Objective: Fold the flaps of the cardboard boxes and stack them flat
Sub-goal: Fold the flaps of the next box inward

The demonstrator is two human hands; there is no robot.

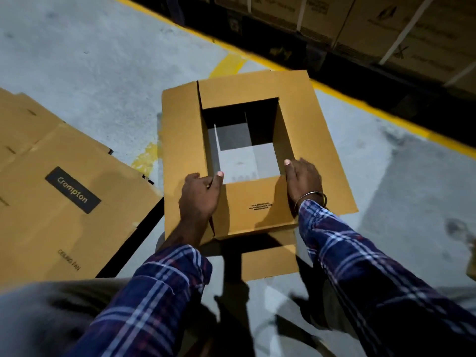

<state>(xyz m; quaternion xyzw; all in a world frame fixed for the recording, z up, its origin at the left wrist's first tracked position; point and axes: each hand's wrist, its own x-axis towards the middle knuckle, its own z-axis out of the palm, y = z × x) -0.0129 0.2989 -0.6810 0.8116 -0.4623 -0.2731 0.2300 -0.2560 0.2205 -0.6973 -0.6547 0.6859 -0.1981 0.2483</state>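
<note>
Open tan cardboard box [180, 140], flaps spread, hands [199, 195] on flaps

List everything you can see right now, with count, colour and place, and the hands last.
Open box: one, tan, centre, on the floor; flaps folded in around a rectangular hole through which the floor shows.
Flat boxes: a pile, count unclear, tan, left; the top one has a black Crompton label.
Floor: grey concrete.
Yellow line: one, painted, behind the open box; a yellow patch shows left of the box.
Stacked cartons: several, brown with white straps, far top right, blurred.
Bangle: one, metal, right wrist.
Sleeves: two, blue plaid.
Left hand: on the near left flap, thumb at the hole's edge.
Right hand: on the near right flap, grip unclear.
</note>
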